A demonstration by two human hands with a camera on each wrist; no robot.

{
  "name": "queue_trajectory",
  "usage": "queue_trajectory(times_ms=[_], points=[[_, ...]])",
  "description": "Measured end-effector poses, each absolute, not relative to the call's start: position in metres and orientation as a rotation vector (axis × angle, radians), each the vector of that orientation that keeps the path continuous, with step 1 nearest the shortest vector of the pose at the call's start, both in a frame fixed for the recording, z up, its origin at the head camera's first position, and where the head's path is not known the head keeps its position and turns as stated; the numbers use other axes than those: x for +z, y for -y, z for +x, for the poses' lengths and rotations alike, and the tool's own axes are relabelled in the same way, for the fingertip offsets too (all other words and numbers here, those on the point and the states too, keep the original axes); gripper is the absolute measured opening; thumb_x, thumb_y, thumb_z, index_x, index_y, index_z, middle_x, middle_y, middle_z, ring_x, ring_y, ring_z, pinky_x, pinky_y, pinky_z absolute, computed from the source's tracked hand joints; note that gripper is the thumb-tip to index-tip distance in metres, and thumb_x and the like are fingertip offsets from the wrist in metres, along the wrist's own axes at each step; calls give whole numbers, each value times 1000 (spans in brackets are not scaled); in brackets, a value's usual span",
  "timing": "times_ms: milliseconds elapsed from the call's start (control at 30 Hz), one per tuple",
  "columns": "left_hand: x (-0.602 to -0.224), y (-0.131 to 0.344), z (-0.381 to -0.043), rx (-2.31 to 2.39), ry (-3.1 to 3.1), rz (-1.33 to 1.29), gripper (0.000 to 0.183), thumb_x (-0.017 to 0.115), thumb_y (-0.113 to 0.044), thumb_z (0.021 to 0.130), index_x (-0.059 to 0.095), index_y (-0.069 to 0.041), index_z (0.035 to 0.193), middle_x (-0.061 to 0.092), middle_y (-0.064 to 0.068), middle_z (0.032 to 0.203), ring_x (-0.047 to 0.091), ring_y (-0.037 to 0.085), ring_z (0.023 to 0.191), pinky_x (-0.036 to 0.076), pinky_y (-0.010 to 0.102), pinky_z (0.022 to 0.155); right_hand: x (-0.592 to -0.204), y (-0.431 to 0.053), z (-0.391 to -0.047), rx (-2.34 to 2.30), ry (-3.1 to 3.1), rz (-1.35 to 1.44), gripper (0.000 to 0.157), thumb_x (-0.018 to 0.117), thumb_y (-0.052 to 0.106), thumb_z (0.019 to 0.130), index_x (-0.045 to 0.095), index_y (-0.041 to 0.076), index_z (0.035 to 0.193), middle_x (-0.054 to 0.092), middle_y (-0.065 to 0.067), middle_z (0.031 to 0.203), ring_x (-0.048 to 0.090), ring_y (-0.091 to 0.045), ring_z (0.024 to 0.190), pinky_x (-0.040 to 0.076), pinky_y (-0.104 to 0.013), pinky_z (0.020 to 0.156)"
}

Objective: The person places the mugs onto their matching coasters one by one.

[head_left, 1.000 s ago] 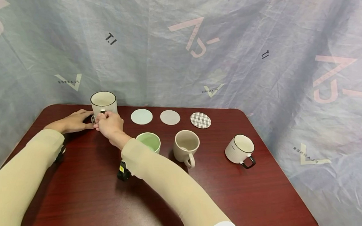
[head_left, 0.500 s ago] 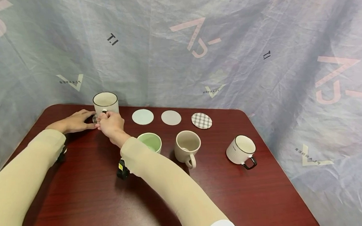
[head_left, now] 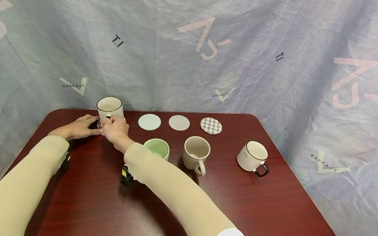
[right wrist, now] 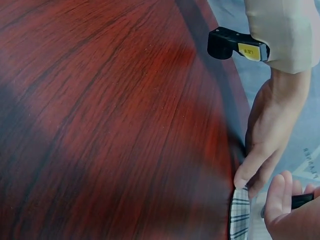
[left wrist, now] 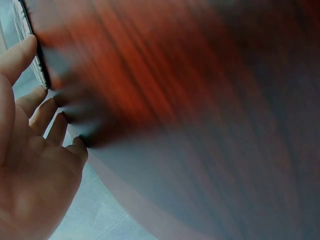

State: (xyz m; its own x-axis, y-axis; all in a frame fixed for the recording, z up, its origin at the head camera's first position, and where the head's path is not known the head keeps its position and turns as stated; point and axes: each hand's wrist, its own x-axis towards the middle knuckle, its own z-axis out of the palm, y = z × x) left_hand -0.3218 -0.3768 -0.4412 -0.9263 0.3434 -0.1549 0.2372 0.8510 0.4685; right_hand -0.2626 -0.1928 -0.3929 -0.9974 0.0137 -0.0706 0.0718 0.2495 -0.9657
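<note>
Reddish table, upright mug, person-facing handle in right hand

This looks like a curtained-off booth or a small makeshift studio. Grey-blue cloth hangs in folds across the upper half of the head view and down its right side, printed with pink shapes and mirrored lettering that reads PLANNER. It closely backs a dark red, wood-grained surface. A black camera with a yellow label sits by a sleeve, upper right of the right-wrist view.
</note>
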Motion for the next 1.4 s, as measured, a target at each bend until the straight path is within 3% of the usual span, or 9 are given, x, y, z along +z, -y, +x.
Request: queue_trajectory(times_ms=[467, 933, 1400], points=[[-441, 376, -320, 671, -2793, 479, 92, 64, -44, 93, 20, 15, 148, 25, 37, 142, 21, 56, 131, 18, 69, 104, -399, 201, -263, -1902, -2405, 115, 23, 57, 22, 100, 69, 9, 84, 73, 2, 79, 69, -9, 62, 51, -17, 53], [-442, 378, -319, 670, -2797, 448, 92, 64, -47, 92, 23, 11, 149, 26, 34, 143, 22, 55, 131, 20, 69, 103, -403, 202, -268, -1877, -2432, 122, 24, 58, 23, 99, 67, 14, 79, 70, 6, 73, 69, -9, 62, 51, -17, 52], [-439, 378, -320, 657, -2801, 458, 92, 63, -47, 92, 23, 12, 149, 27, 34, 143, 23, 55, 132, 20, 68, 105, -406, 203, -269, -1916, -2377, 129, 23, 58, 20, 99, 69, 8, 83, 71, -1, 76, 71, -12, 67, 51, -17, 52]])
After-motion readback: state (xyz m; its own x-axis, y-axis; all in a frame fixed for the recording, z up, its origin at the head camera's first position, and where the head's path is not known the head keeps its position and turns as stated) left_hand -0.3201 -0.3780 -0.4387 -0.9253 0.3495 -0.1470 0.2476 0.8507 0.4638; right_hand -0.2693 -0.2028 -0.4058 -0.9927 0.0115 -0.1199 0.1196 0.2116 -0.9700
